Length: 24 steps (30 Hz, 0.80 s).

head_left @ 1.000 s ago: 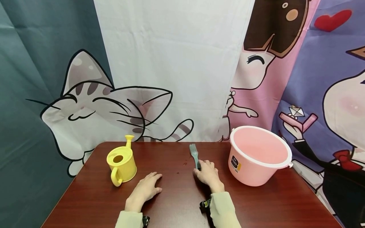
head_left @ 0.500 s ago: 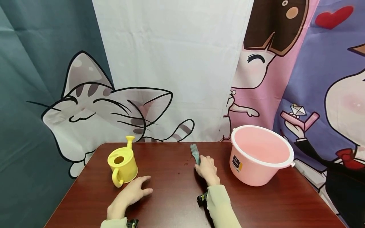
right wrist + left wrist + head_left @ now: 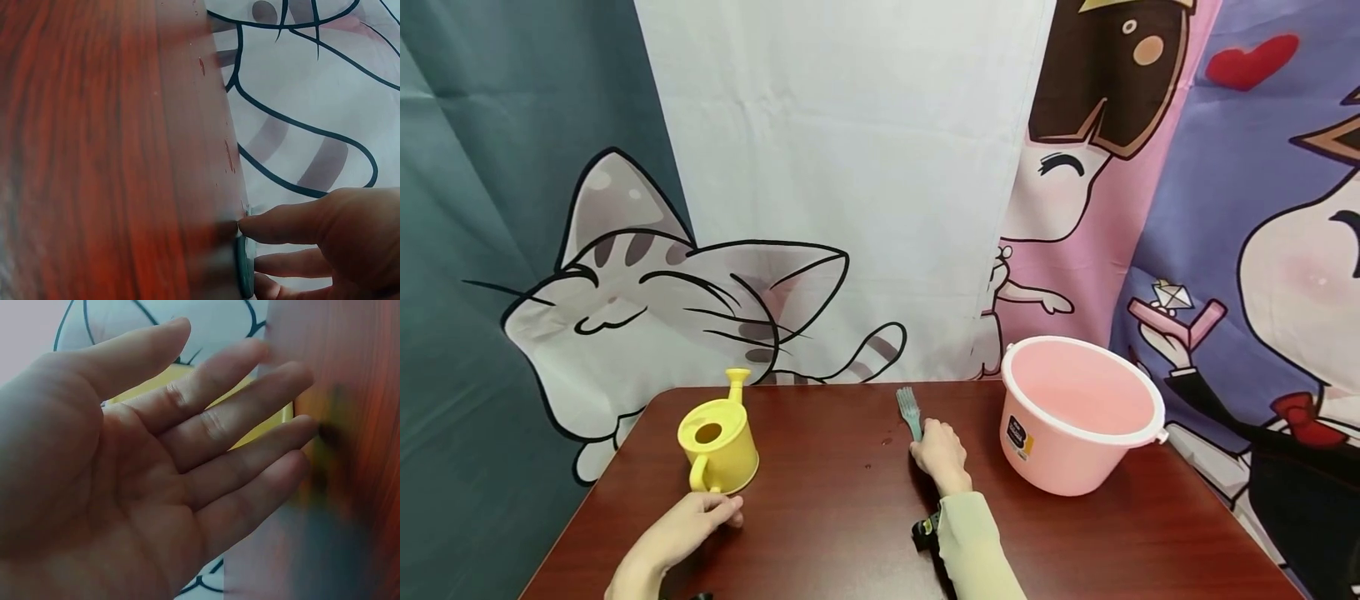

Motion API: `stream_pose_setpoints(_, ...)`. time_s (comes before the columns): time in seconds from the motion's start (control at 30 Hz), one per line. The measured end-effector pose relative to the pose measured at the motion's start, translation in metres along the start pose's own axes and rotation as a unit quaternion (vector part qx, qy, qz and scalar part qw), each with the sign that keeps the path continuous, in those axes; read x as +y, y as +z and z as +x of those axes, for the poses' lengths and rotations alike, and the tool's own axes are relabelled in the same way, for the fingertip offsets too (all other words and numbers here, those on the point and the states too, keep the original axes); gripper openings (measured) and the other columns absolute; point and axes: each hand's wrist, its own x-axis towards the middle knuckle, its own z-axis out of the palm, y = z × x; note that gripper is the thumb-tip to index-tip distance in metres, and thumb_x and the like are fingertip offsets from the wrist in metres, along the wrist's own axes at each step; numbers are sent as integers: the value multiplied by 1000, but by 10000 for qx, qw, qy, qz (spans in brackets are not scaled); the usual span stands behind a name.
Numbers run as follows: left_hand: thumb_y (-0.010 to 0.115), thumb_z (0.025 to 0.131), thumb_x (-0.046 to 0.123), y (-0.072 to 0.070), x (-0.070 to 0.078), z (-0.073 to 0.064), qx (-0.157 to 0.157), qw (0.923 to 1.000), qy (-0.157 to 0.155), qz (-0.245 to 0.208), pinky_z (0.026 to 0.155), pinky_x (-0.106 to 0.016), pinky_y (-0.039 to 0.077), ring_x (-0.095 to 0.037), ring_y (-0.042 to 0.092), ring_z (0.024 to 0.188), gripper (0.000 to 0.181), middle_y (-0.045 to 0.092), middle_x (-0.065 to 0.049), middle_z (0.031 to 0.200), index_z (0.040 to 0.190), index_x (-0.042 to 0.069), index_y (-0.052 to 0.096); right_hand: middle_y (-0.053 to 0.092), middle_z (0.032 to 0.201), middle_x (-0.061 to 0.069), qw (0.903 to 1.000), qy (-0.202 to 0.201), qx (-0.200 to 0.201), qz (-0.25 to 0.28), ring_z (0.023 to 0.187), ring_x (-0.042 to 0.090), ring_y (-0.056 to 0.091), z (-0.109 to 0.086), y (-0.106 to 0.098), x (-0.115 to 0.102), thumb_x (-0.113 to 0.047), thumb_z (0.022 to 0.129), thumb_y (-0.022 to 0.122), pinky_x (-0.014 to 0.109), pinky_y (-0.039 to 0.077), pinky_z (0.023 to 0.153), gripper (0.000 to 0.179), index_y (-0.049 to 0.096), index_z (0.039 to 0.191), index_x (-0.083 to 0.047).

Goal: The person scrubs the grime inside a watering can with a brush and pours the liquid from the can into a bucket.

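Evidently pinching the fork (image 3: 908, 408), with the watering can (image 3: 726, 454) close by

The right hand (image 3: 942, 457) pinches its handle between thumb and fingers, tines toward the far edge of the table (image 3: 827, 521), left of the pink bucket (image 3: 1060, 471) (whether it lies flat, I can't tell). The left hand (image 3: 681, 529) has fingers extended, slightly parted, holding nothing, near the can's handle. Taking hold seems the step in hand; next likely calls for a steady lift and left fingers curling round that handle
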Motion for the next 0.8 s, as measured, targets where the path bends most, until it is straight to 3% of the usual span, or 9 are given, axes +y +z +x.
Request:
stream_pose_setpoints(0.2,50,103,28,-12,-11,-9,103,9987,-229,-437,82,-40,50,-25,65,93,40,69,-12,95,99,-8,67,57,85,12,9999,114,-87,38,76,32,57,-1,-1,0,-16,80,70,49,46,64,16,57,82,-7)
stream_pose_setpoints(0.3,51,102,32,-16,-11,-12,406,9966,-652,-288,79,-38,51,-23,64,91,41,69,-10,92,99,-6,68,57,86,13,9997,201,-119,66,76,32,57,0,-1,0,-17,81,71,49,46,64,17,58,84,-6)
stream_pose_setpoints(0.47,56,98,44,-20,-8,-14,990,9867,-1262,265,71,-34,43,-18,56,83,45,64,-4,86,96,0,65,56,80,11,9990,396,-200,20,72,30,56,2,-1,3,-22,82,71,48,45,62,23,55,74,-8)
stream_pose_setpoints(0.6,58,96,46,-22,-5,-15,1242,9839,-1215,409,71,-33,39,-18,50,83,49,56,-5,88,107,-1,57,57,80,13,9983,502,-297,-41,73,33,58,1,-4,4,-24,81,73,50,46,63,25,55,75,-7)
stream_pose_setpoints(0.8,59,96,45,-20,0,-6,1894,9784,-802,225,77,-32,45,-17,58,94,54,65,-8,103,122,-3,56,58,79,10,9971,558,-505,-82,76,32,60,-1,-9,3,-23,80,74,49,47,65,21,60,76,-9)
